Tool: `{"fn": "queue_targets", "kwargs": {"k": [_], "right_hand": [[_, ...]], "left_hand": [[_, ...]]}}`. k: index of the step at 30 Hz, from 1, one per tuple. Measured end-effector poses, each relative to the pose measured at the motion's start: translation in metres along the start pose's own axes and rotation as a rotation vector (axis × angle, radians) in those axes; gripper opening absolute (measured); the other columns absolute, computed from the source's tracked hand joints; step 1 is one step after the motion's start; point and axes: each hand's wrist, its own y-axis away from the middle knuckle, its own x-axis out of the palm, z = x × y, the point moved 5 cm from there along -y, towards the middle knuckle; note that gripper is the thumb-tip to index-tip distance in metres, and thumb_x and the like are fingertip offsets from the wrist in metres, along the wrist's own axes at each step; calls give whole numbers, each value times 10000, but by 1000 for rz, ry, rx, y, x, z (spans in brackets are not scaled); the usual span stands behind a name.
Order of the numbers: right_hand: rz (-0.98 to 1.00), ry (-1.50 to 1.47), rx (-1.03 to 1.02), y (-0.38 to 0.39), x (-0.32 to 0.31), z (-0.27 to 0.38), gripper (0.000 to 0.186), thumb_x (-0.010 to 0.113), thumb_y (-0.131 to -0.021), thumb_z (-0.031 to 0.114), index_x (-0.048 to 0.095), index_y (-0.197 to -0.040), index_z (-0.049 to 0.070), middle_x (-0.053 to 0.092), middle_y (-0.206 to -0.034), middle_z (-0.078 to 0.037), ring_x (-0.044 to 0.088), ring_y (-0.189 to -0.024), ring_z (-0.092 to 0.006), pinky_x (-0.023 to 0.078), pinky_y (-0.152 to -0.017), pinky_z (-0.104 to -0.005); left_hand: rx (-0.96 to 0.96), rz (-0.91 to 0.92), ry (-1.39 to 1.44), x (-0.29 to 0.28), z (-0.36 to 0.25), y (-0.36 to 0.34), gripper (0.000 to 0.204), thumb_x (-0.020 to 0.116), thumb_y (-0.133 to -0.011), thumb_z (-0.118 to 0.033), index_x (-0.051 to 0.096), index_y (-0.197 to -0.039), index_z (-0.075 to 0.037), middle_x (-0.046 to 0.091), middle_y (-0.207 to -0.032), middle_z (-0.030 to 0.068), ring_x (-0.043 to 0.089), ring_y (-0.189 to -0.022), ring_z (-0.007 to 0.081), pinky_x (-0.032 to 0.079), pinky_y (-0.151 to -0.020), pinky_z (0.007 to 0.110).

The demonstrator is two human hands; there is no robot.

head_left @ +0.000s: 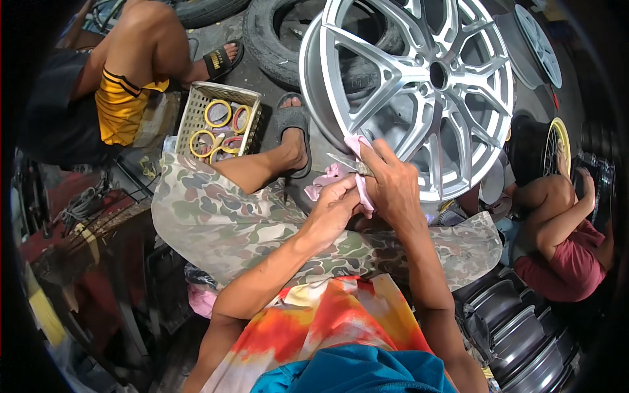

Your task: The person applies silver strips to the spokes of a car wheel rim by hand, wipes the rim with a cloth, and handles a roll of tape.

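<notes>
My left hand [333,211] is closed on a crumpled pink cloth [322,185], close in front of the wheel. Just right of it, my right hand [394,187] is closed too, with pink cloth showing at its fingertips and between the two hands. A thin, pointed grey blade [342,161] sticks out leftward by the right fingers; its other end is hidden, so its kind is unclear. Beyond my hands a large silver alloy wheel rim [427,90] leans at a tilt, its spokes facing me. Camouflage trousers [262,239] cover my spread legs.
Left of the wheel, a pale plastic basket [252,128] holds several tape rolls [218,114]. A black tire [265,49] lies behind. One person [134,72] sits at the left, another [563,252] at the right by a yellow-edged rim [558,141]. Several rims [521,334] stand at lower right.
</notes>
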Motion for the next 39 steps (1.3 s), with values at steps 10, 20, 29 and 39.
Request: {"fn": "queue_targets", "kwargs": {"k": [10, 20, 29, 39], "right_hand": [[4, -25, 15, -4, 0, -3, 524, 759, -800, 115, 674, -1316, 133, 614, -980, -93, 681, -693, -358, 567, -578, -446], [-28, -33, -11, -7, 1, -4, 552, 721, -780, 56, 667, -1324, 127, 600, -966, -94, 668, -691, -356, 545, -560, -449], [-36, -23, -17, -5, 2, -7, 562, 720, -772, 50, 668, -1326, 122, 600, -947, -97, 664, -695, -355, 545, -567, -453], [1, -12, 27, -2, 3, -12, 549, 750, -778, 96, 673, -1322, 116, 602, -980, -100, 666, -697, -355, 543, -574, -457]], "left_hand": [[13, 43, -63, -1, 0, -5, 194, 545, -1088, -111, 654, -1212, -9, 662, -1011, 44, 629, -894, 117, 513, -795, 282], [0, -6, -82, 0, -1, -7, 190, 523, -1083, -87, 672, -1172, -9, 664, -1001, 44, 626, -881, 118, 509, -792, 285], [20, 45, -100, -2, 0, -10, 210, 514, -1094, -105, 677, -1200, -26, 668, -991, 22, 628, -862, 101, 519, -795, 273], [5, 39, -61, 1, 2, -10, 204, 531, -1092, -112, 689, -1176, -14, 658, -994, 25, 622, -884, 105, 521, -819, 287]]}}
